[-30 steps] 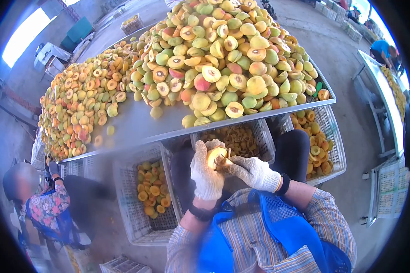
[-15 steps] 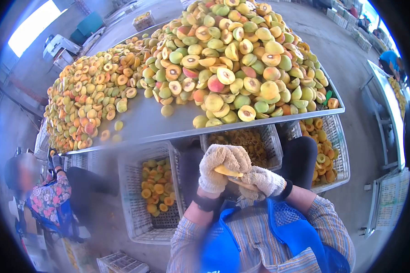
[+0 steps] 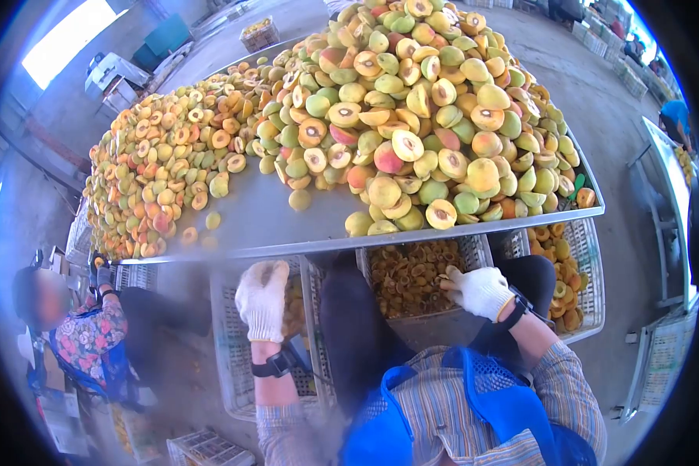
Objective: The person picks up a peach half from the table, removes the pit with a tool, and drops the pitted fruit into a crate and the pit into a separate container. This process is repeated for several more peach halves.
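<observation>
Both hands wear white knitted gloves and are held wide apart. My left hand [image 3: 262, 301] is above the left plastic crate [image 3: 224, 342], its back toward me; the fingertips are hidden. Some yellow peach halves [image 3: 293, 311] show beside it in that crate. My right hand [image 3: 480, 293] reaches over the middle crate [image 3: 478, 252], which holds brownish-orange fruit scraps [image 3: 408, 279]. Its fingers are bent together with stained tips, and whatever they hold is too small to make out. In front rises a large heap of halved peaches [image 3: 435, 132], several with the stone showing.
The heap lies on a metal-edged table [image 3: 264, 221]. A right-hand crate [image 3: 590, 287] holds more orange halves. At the left sits a co-worker in a flowered sleeve [image 3: 93, 334]. A green-handled tool [image 3: 579, 185] lies at the table's right corner. Another table [image 3: 668, 210] stands at right.
My hands were together in front of my chest, holding a yellow peach piece. They have parted: the left to the left crate, the right forward over the middle crate. The view has shifted slightly.
</observation>
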